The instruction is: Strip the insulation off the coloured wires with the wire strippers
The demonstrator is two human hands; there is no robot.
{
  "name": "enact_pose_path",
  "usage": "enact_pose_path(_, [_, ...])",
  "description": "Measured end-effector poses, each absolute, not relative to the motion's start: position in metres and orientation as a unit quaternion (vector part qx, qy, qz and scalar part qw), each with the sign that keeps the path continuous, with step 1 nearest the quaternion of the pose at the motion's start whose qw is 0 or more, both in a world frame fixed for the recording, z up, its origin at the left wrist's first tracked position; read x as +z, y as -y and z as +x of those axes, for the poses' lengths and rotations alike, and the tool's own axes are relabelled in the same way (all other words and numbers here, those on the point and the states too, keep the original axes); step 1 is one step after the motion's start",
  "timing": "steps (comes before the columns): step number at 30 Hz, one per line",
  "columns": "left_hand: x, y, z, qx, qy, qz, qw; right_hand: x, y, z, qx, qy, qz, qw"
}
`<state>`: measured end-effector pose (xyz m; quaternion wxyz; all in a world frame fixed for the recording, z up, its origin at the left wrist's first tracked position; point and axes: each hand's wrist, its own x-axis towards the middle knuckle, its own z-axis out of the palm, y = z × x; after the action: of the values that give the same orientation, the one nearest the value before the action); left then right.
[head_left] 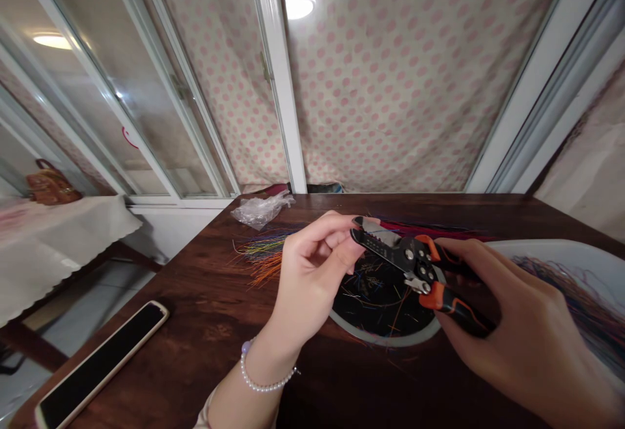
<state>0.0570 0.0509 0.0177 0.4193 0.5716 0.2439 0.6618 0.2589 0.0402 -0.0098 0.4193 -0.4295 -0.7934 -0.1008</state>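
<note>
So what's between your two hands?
The orange-handled pliers are between the left hand and the right hand, touching both. The head view shows this.

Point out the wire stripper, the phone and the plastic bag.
Wire stripper (415,256), head view, point on the black metal pivot.
Phone (100,364), head view, point on the dark screen.
Plastic bag (261,212), head view, point on its crumpled middle.

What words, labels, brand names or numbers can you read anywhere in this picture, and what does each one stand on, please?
None can be read.
Wire stripper, on its black head: small marks beside the notches, too small to read.
Red curved mark on the window glass: too blurred to tell whether it is lettering.
</note>
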Motion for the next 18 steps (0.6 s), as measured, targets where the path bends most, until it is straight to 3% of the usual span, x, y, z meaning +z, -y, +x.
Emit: enact_pose_path(18, [0.0221,-0.0479,0.0559,0.647,-0.246,0.577,0.434,-0.018,-0.0402,0.2584,-0.094,0.781,-0.424,0.449])
